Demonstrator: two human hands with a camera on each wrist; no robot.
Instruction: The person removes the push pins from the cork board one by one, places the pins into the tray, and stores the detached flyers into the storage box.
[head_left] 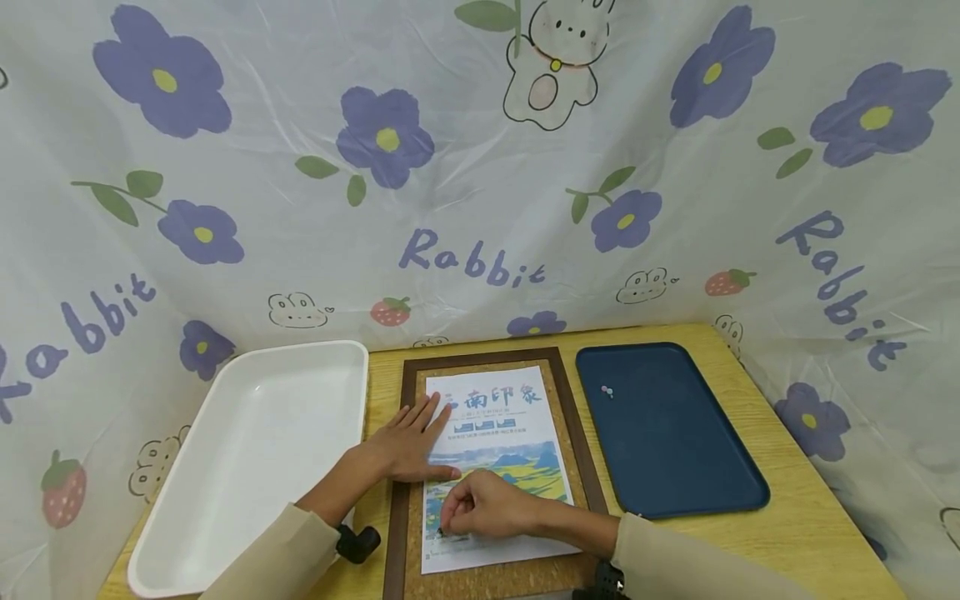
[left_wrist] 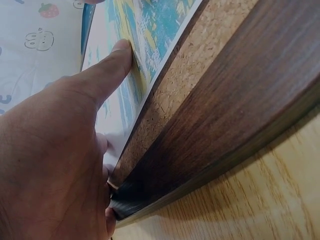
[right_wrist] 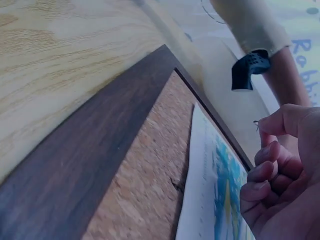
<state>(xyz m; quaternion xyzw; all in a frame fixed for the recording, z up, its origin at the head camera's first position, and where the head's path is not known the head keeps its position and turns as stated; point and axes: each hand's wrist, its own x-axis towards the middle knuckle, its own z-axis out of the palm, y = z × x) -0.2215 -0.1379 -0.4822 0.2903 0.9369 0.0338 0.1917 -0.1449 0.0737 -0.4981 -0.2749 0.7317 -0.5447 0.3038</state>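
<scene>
A sheet of paper with a printed landscape and blue characters, a poster (head_left: 517, 467), lies on a cork board with a brown wooden frame (head_left: 583, 454). My left hand (head_left: 408, 446) rests on the poster's left side with fingers spread, its thumb (left_wrist: 120, 52) lying along the printed landscape. Over the lower left of the poster, my right hand (head_left: 491, 504) pinches a tiny pushpin (right_wrist: 257, 124) between thumb and forefinger. Only the pin's thin end shows in the right wrist view. The other fingers of that hand are curled in.
A dark blue tray (head_left: 682, 450) stands to the right, with several small pale pushpins (head_left: 607, 391) near its upper left. To the left is a large white tray (head_left: 262, 442). A patterned curtain (head_left: 480, 208) hangs behind the wooden table (head_left: 817, 533).
</scene>
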